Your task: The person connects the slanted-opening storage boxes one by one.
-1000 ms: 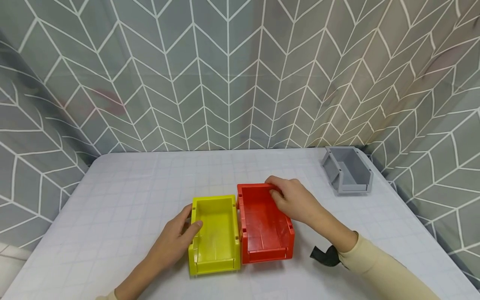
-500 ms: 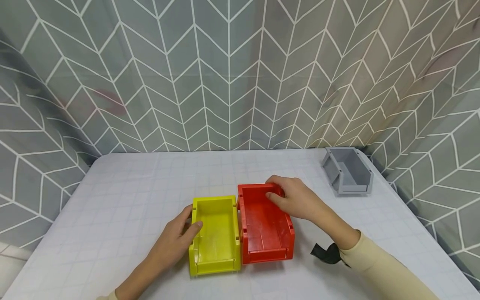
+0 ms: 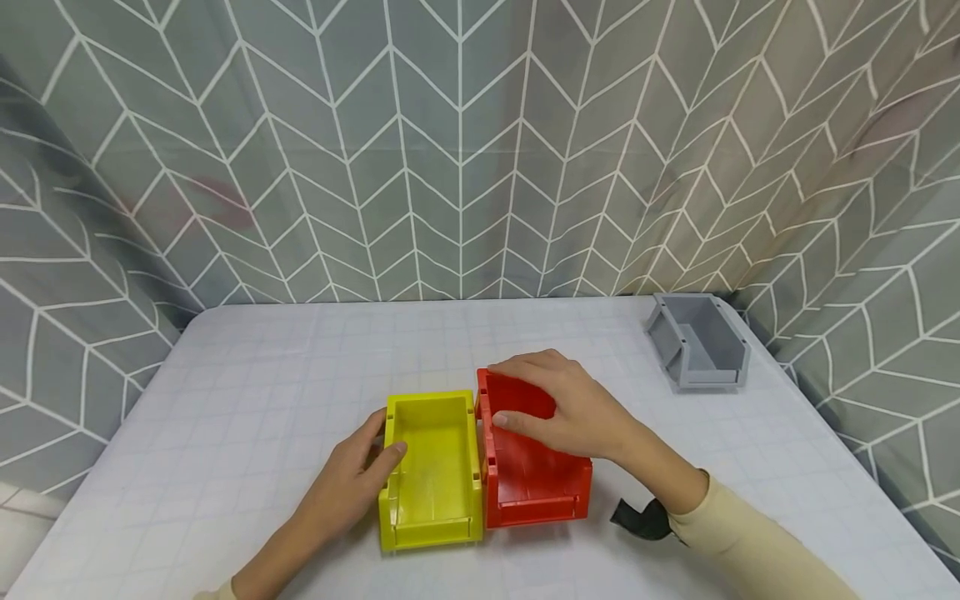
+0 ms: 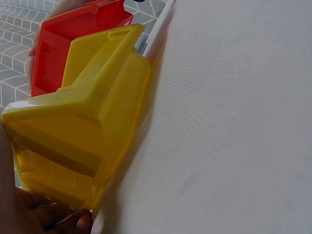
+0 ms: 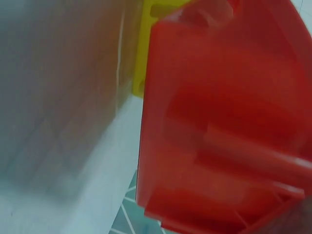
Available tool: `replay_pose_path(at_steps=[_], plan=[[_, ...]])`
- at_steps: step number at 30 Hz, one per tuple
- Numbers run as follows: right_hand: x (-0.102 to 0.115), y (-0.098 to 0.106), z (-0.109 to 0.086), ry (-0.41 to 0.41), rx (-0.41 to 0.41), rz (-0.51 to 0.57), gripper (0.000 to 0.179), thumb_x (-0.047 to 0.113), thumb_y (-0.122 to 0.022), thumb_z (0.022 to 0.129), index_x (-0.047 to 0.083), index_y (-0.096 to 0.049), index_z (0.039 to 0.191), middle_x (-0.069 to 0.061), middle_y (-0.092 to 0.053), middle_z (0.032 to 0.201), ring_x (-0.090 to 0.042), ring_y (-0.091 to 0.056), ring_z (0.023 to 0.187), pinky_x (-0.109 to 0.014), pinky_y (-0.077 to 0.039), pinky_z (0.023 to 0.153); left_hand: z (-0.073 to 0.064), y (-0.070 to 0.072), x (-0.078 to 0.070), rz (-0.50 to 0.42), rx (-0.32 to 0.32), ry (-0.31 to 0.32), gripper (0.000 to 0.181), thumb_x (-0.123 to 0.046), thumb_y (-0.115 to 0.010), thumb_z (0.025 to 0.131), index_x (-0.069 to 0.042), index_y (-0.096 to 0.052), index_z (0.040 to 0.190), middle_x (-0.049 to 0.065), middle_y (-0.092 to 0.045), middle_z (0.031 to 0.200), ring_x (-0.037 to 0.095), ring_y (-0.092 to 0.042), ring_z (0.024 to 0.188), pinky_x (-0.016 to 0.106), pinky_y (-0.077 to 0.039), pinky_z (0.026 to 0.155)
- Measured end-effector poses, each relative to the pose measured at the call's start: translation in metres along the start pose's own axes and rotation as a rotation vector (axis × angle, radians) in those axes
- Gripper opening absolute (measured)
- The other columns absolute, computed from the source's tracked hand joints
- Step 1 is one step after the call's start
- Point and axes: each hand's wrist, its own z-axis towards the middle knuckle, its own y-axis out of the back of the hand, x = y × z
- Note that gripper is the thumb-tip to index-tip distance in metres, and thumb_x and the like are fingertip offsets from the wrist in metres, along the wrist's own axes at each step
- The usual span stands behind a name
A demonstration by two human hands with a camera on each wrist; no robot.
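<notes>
In the head view, a yellow storage bin (image 3: pixel 431 467) and a red storage bin (image 3: pixel 536 483) stand side by side on the white table. My left hand (image 3: pixel 356 467) holds the yellow bin by its left wall, thumb over the rim. Its fingers show at the bottom of the left wrist view, against the yellow plastic (image 4: pixel 53 141). Over the back part of the red bin, my right hand (image 3: pixel 566 408) grips the back rim, fingers across it and thumb inside near the left wall. The red bin (image 5: pixel 219 97) fills most of the right wrist view.
A grey storage bin (image 3: pixel 697 342) stands at the table's far right corner. A patterned curtain (image 3: pixel 457 150) hangs behind the table's back edge. Beside the right sleeve, a black strap (image 3: pixel 641 518) shows above the table.
My right hand has slid left along the red bin's back rim, from the right corner toward the left one, its thumb now near the left wall. Left hand and bins have hardly moved.
</notes>
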Motion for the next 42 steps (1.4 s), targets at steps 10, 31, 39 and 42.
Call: replay_pose_path(at_steps=[10,31,39,42], plan=[[0.007,-0.005,-0.001,-0.011,0.038,-0.073,0.076,0.065,-0.074,0.085,0.034,-0.055,0.152,0.001,-0.053,0.148,-0.022,-0.047,0.133,-0.052,-0.054,0.095,0.0,-0.001,-0.002,0.002,-0.003,-0.009,0.054,-0.025,-0.055,0.108,-0.011,-0.04,0.158,0.006,-0.053,0.152,0.025,-0.059,0.128,0.049,-0.05,0.103],[0.014,-0.005,0.005,-0.011,0.046,-0.125,0.077,0.063,-0.077,0.084,0.03,-0.058,0.15,0.0,-0.058,0.141,-0.02,-0.049,0.129,-0.051,-0.047,0.1,-0.001,0.0,-0.003,-0.007,-0.007,-0.018,0.055,-0.025,-0.056,0.108,-0.01,-0.04,0.158,0.008,-0.052,0.153,0.028,-0.058,0.13,0.051,-0.05,0.104],[0.015,-0.006,0.006,-0.021,0.051,-0.102,0.078,0.062,-0.08,0.082,0.028,-0.059,0.15,-0.001,-0.059,0.138,-0.02,-0.049,0.128,-0.048,-0.046,0.097,0.0,-0.001,-0.001,-0.005,-0.01,-0.02,0.054,-0.025,-0.055,0.108,-0.01,-0.04,0.158,0.007,-0.053,0.152,0.027,-0.057,0.13,0.053,-0.048,0.105],[0.015,-0.006,0.006,-0.022,0.052,-0.096,0.078,0.062,-0.08,0.082,0.027,-0.059,0.15,-0.001,-0.059,0.138,-0.02,-0.049,0.128,-0.047,-0.045,0.096,0.0,-0.001,0.0,-0.004,-0.009,-0.02,0.054,-0.026,-0.055,0.108,-0.009,-0.04,0.157,0.008,-0.052,0.152,0.028,-0.057,0.13,0.053,-0.048,0.106]])
